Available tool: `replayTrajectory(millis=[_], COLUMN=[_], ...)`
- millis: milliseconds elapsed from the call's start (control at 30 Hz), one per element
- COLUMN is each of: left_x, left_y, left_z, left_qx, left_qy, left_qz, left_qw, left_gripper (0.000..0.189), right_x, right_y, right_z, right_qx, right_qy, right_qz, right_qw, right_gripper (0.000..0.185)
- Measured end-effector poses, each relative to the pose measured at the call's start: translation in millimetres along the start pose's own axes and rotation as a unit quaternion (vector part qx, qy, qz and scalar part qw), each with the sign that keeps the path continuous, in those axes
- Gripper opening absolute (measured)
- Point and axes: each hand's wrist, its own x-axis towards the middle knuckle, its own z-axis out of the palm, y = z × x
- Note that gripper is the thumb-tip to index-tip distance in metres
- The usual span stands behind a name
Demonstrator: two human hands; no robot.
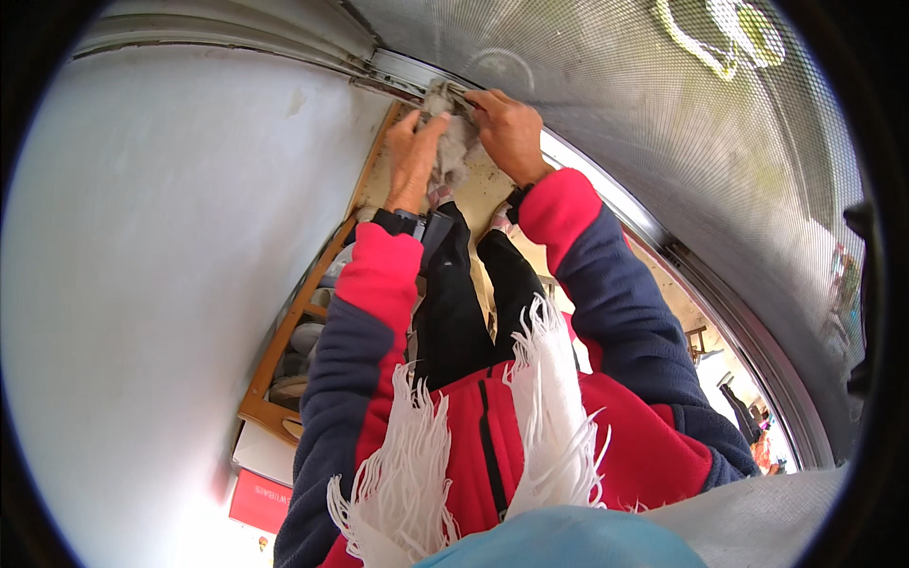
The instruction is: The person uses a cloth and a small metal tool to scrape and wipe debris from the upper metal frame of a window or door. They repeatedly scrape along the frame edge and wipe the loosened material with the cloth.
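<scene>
A grey, dirty-looking cloth (452,145) hangs bunched between my two hands, against the lower track of a metal window or door frame (401,71). My left hand (414,153) is at the cloth's left side, thumb and fingers pinching its edge. On the right, my right hand (508,131) is closed with a thin dark object (461,97) between its fingers, its tip at the top of the cloth. What that object is cannot be told. The cloth hides part of the track.
Mesh screen (603,142) fills the upper right. A pale wall (177,213) stands at left, beside a wooden rack (302,302) holding shoes. A red box (260,500) lies lower left. My legs (454,305) and shoes are below my hands, on a speckled floor.
</scene>
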Motion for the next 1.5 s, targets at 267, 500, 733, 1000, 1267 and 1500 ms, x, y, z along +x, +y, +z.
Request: replayTrajectory(millis=[267,500,733,1000,1267,1500], left_x=[19.6,2.0,-27.6,-47.5,-38.6,4.4], left_y=[-14.6,-28.2,-23.1,-36.9,-19.8,-7.8], left_z=[-13.3,-0.6,34.6,68.5,41.4,5.8], left_qx=[0.051,0.163,0.198,0.179,0.047,-0.031], left_qy=[0.011,-0.039,-0.074,-0.090,-0.026,0.019], left_qz=[0.004,0.006,-0.021,0.020,-0.056,-0.025], left_qw=[0.999,0.986,0.977,0.979,0.997,0.999], left_gripper=[0.022,0.031,0.048,0.047,0.048,0.040], right_x=[17.0,-1.9,-37.0,-77.6,-69.9,-35.0], right_y=[-11.5,1.2,21.6,49.2,42.8,20.0], right_z=[16.6,-11.7,-40.7,-79.8,-45.1,-0.5], right_qx=[-0.086,-0.134,-0.149,-0.169,0.198,0.059], right_qy=[-0.048,-0.107,-0.126,-0.130,0.014,0.051], right_qz=[-0.031,-0.010,0.022,0.079,0.238,0.117], right_qw=[0.995,0.985,0.981,0.974,0.951,0.990], right_gripper=[0.023,0.020,0.028,0.023,0.018,0.018])
